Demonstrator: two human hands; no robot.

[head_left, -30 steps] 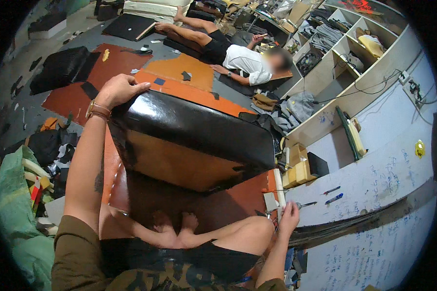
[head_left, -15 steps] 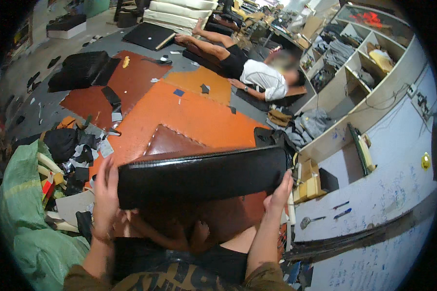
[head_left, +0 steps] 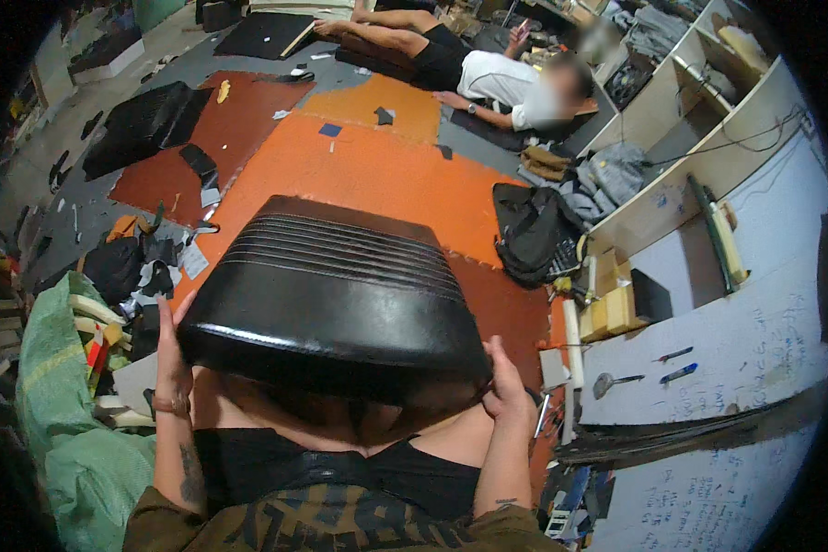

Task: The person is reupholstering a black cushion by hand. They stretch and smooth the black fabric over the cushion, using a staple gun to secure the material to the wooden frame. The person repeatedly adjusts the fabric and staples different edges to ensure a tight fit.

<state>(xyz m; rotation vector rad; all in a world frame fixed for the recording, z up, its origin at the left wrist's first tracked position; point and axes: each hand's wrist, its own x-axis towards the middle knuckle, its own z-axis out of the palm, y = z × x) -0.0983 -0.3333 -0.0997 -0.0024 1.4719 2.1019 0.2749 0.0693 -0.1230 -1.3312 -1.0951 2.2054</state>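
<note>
A black leather-look seat cushion [head_left: 340,313], wide at my end and narrower at the far end, is held above my lap. Several parallel stitched ribs cross its far part, and its top faces up. My left hand [head_left: 172,354] grips the left end, fingers extended along the side. At the opposite end my right hand [head_left: 508,385] is pressed against the near right corner. The fingertips under the cushion are partly hidden.
Left of me stands a green woven sack [head_left: 83,460] with foam offcuts. A black backpack [head_left: 535,239] lies right on the orange mat [head_left: 368,166]. Beyond, a person [head_left: 497,78] lies on the floor. Another black ribbed cushion [head_left: 147,129] sits far left; shelves [head_left: 699,120] line the right.
The cushion has tilted from showing its black long side to showing its ribbed top. Both hands stay on its ends. The view has shifted, and the backpack is now more exposed.
</note>
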